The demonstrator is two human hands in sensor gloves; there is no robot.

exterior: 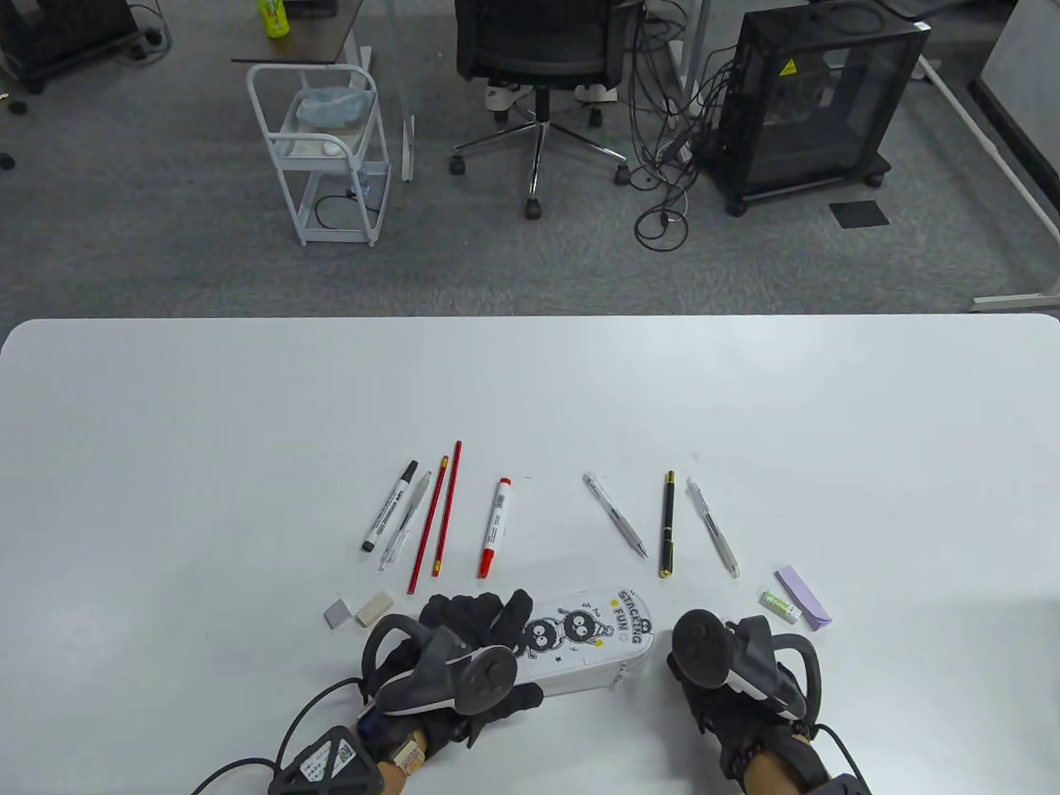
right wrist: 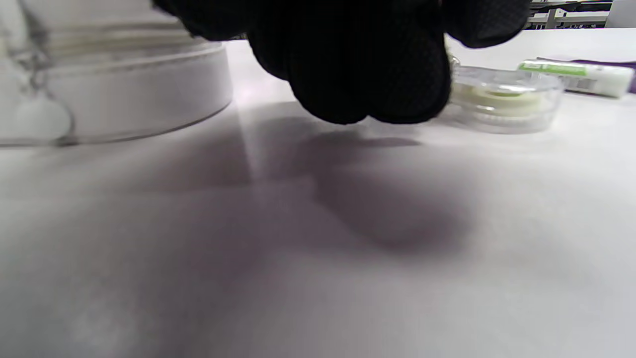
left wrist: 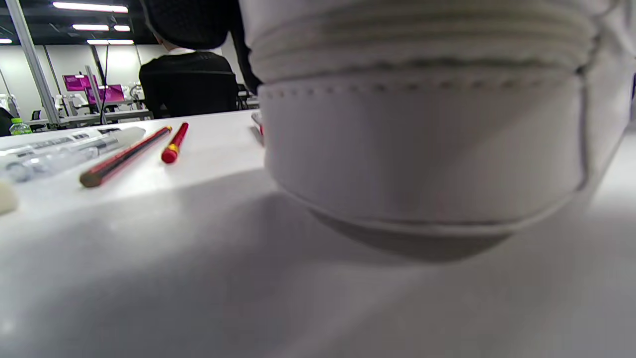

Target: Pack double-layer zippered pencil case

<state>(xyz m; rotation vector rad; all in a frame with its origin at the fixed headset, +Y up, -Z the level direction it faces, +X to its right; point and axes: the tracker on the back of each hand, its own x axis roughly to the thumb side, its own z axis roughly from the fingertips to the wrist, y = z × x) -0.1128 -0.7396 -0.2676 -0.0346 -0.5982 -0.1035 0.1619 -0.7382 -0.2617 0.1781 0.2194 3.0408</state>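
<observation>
The white pencil case point(exterior: 580, 646) lay zipped shut near the front of the worktop point(exterior: 248, 414), its contents hidden. The left hand point(exterior: 464, 654) rested fingers-spread over its left end; the right hand point(exterior: 729, 671) hovered just beside its right end, fingers curled, holding nothing.

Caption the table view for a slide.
Left hand rests on the white pencil case; right hand beside it; pens, pencils, markers and erasers lie spread beyond.
</observation>
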